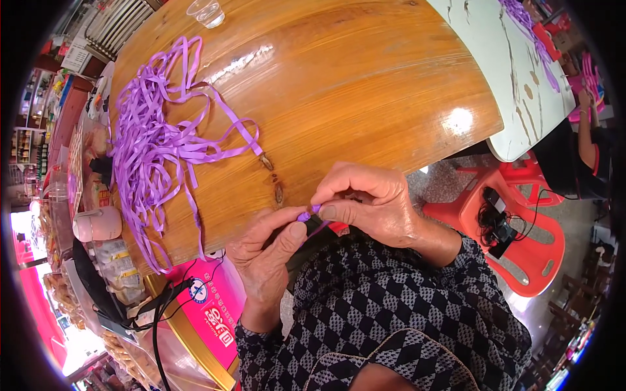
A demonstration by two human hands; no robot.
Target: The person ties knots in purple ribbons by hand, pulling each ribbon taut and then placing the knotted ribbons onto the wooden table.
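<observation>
Just off the near edge of the wooden table [365, 85], both my hands work on one small piece of purple ribbon [304, 216]. My left hand [264, 251] pinches it between thumb and forefinger, where it looks bunched or folded. Close beside, my right hand [365, 205] grips the other part of the ribbon with thumb and forefinger; its remaining fingers curl underneath. A short purple length trails below the fingertips. Over the table's left side spreads a large tangled heap of purple ribbon [150, 130], with loops reaching toward the middle.
A clear cup [207, 13] stands at the table's far left. A pink container [98, 225] and packaged goods crowd the left side. Red plastic stools [521, 260], one bearing a black device and cables, stand at right. Another person's arm [585, 137] shows near a white marbled table [515, 85].
</observation>
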